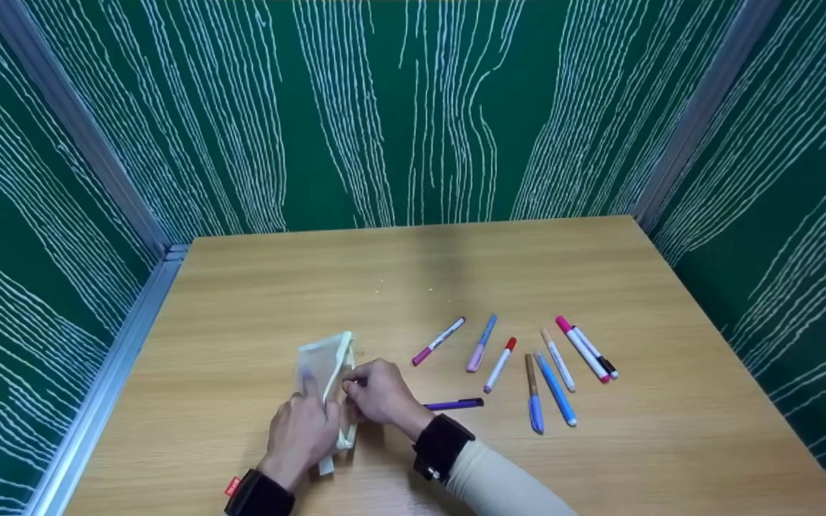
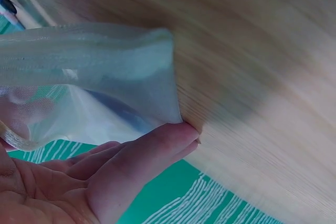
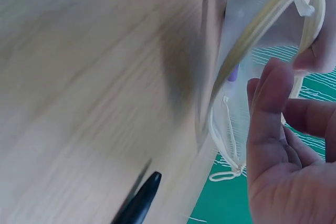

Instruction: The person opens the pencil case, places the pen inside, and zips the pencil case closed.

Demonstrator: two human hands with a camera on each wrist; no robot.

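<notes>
A translucent zip pouch (image 1: 320, 360) with a pale yellow zipper edge stands at the front left of the table, its mouth spread towards the right. My left hand (image 1: 303, 432) holds it from the left; in the left wrist view a finger (image 2: 152, 148) lies along its lower edge. At the mouth, my right hand (image 1: 383, 394) pinches the edge between curled fingers and thumb. Something purple (image 3: 233, 73) shows inside the pouch in the right wrist view. Just right of the right hand lies a purple pen (image 1: 456, 404), partly hidden behind the wrist.
Several markers and pens lie scattered to the right, among them a red-capped marker (image 1: 500, 364), a blue marker (image 1: 556, 389), a brown and blue pen (image 1: 533, 394) and a pink-capped marker (image 1: 583, 349). Green walls with white lines enclose the wooden table (image 1: 298, 287).
</notes>
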